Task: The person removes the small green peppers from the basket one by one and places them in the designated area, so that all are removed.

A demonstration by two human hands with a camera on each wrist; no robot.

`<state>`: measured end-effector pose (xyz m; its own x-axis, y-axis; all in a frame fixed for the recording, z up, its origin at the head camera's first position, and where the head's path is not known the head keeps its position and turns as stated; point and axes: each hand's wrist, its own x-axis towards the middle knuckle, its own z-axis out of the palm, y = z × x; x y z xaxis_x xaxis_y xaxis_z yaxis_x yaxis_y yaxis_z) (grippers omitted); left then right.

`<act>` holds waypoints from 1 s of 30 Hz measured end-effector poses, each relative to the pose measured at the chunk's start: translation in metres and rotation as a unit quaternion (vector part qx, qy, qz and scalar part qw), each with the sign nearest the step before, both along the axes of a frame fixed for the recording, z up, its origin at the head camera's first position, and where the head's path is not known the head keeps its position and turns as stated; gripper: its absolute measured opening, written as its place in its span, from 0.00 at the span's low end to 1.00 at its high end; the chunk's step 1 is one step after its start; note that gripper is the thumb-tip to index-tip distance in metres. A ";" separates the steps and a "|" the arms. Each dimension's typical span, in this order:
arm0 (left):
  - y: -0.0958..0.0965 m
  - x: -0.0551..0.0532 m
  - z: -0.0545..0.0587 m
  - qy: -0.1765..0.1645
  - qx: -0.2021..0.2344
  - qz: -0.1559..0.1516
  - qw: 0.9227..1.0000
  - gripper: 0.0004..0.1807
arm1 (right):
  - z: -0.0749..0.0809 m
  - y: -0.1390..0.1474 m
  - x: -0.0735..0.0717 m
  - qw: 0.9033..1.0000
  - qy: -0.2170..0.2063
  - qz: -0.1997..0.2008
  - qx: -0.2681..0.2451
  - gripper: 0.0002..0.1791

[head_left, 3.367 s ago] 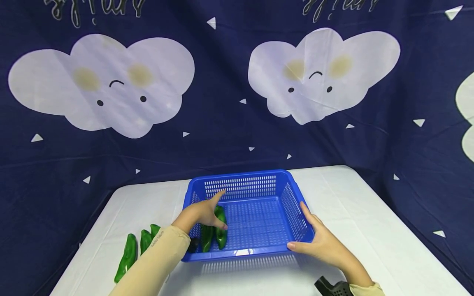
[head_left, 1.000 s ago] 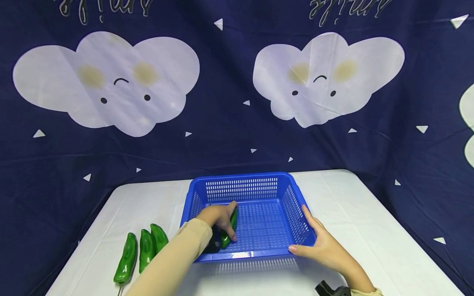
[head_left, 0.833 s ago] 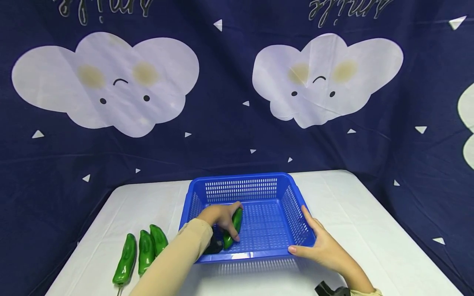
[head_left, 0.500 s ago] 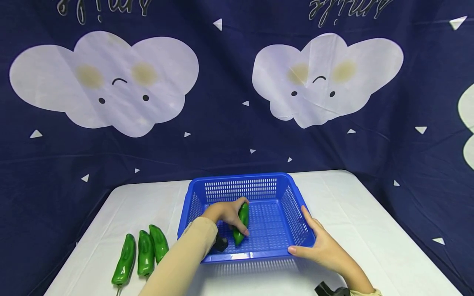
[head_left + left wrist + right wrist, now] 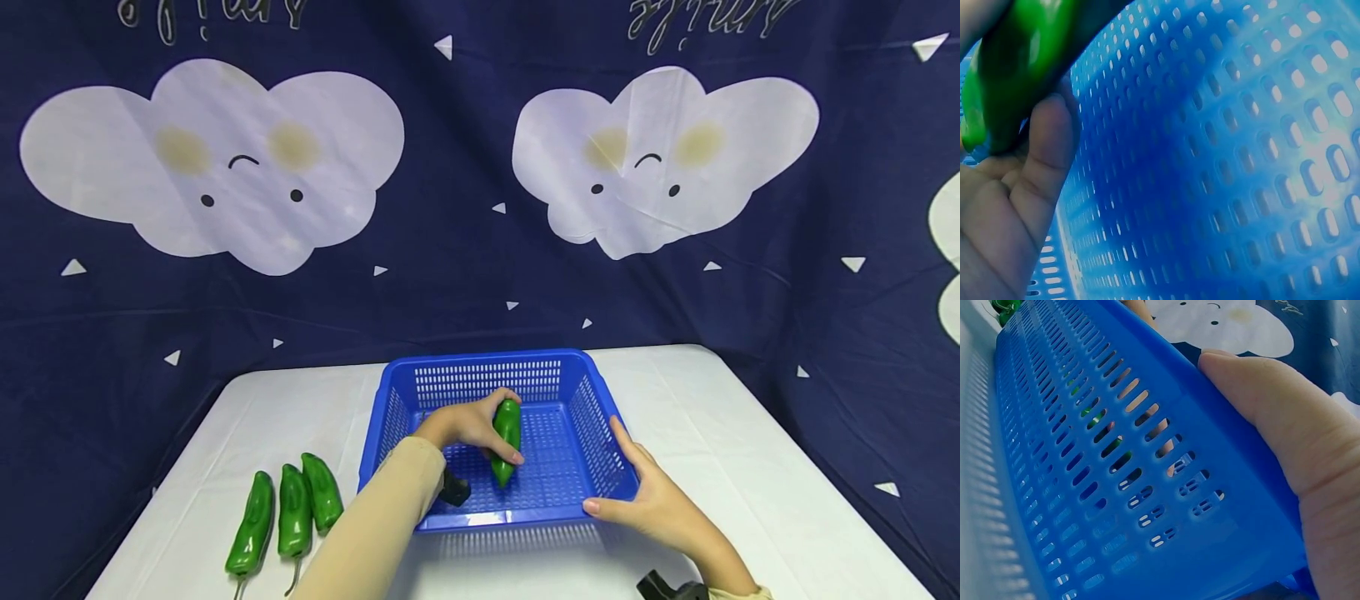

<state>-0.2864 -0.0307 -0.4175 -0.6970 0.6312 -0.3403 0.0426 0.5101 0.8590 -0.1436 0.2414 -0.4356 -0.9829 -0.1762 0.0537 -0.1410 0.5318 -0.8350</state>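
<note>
Gripping green pepper [image 5: 510,429], left hand [image 5: 474,423], fingers [image 5: 503,395] partly hidden, sleeve [image 5: 378,521] cropped

On the white surface [image 5: 667,417], rounded at its far corners: a blue slotted basket [image 5: 480,359], upright, near the middle; to its left, apart from it, three green peppers [image 5: 295,512] in a loose row, two with stems toward the near side.
</note>
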 end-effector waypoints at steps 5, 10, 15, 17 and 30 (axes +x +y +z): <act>-0.001 -0.002 0.000 0.004 0.002 0.007 1.000 0.50 | -0.001 0.000 -0.001 1.000 0.007 0.001 0.001 0.65; -0.002 -0.004 -0.001 0.003 -0.002 0.013 1.000 0.51 | 0.000 0.000 -0.001 1.000 0.008 0.001 0.002 0.65; -0.003 -0.005 -0.003 0.000 -0.001 0.011 1.000 0.50 | -0.001 0.001 -0.001 1.000 0.010 0.001 0.004 0.65; -0.004 -0.006 -0.004 -0.002 -0.001 0.008 1.000 0.50 | -0.001 0.001 -0.001 1.000 0.012 0.002 0.005 0.65; -0.006 -0.007 -0.010 -0.007 -0.012 -0.001 1.000 0.48 | 0.000 0.001 0.000 1.000 0.004 0.001 0.003 0.66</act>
